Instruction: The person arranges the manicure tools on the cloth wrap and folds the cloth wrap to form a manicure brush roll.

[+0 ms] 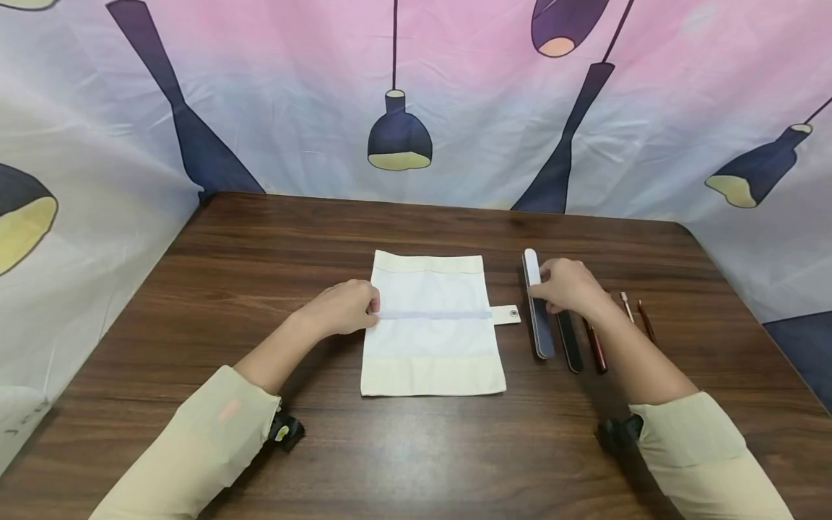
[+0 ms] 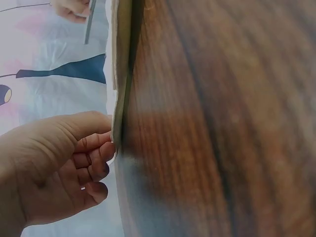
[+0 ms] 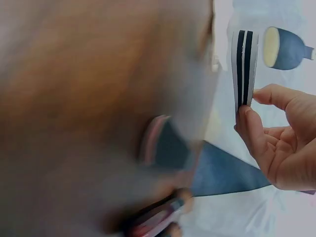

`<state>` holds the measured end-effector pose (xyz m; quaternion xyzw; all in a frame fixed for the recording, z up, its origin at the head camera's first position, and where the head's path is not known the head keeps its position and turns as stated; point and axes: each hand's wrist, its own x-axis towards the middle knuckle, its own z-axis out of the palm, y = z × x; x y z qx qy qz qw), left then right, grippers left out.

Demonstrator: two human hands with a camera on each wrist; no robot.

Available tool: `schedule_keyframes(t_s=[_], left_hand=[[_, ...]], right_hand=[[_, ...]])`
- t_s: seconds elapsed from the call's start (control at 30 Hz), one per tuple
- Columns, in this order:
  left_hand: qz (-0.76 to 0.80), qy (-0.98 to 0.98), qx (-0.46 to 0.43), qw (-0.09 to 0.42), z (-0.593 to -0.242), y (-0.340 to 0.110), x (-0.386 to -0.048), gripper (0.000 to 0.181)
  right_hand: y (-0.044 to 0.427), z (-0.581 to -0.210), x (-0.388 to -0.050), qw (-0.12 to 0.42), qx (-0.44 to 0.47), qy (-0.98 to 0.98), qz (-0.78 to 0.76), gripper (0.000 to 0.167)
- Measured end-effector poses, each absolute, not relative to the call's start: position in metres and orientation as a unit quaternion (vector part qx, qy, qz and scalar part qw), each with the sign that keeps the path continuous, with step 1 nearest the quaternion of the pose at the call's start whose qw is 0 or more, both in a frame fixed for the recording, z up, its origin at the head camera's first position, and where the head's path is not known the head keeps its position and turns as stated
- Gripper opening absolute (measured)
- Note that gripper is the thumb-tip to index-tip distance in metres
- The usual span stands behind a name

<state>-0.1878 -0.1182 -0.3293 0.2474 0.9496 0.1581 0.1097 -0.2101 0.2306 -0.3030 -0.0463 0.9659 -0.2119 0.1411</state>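
A: Where was the pouch [image 1: 432, 336]?
B: Spread on the surface [image 1: 416, 455], near the centre, a cream band at 12 o'clock, another at 6, and a lilac strip across the white middle. Its tab [image 1: 503, 315] stuck out at 3 o'clock, with a metal snap near the tip.
A: And the left hand [image 1: 344, 308]?
B: At the pouch's 9 o'clock edge, thumb and forefinger pinching the rim, the other fingers curled in. I couldn't tell whether that edge was raised.
A: The right hand [image 1: 572, 285]?
B: It gripped the grey file [image 1: 539, 318], thumb on one side, fingers on the other. The file was held off the surface, out at the pouch's 3 o'clock, just beyond the tab.
A: How did it point?
B: White end towards 12, grey length towards 6. In the right wrist view its edge was striped dark and pale; whether it was one file or a stack, I couldn't tell.
A: What lay near it?
B: The black file [image 1: 570, 343], at its 4 o'clock, top hidden by the hand. At the black file's 3 o'clock lay the red tool [image 1: 596, 350], partly behind the forearm. Beyond the arm, at the tool's 2 o'clock, was a pale stick [image 1: 627, 307], with a brown stick [image 1: 646, 321] at its 4.
A: And past the surface?
B: At 12 o'clock, a backdrop [image 1: 312, 79] printed with lamps.
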Motion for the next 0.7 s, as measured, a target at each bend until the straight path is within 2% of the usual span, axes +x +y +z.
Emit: schedule_keyframes(t_s=[0.3,0.7], left_hand=[[0.16,0.949,0.25,0.102,-0.331,-0.119,-0.188,0.006],[0.158,0.949,0.26,0.088,-0.332,-0.12,-0.187,0.007]], right_hand=[[0.201,-0.283,-0.225,0.099,-0.045,0.961,-0.255,0.046],[0.14,-0.286,-0.247,0.076,-0.023,0.925,-0.371,0.035]])
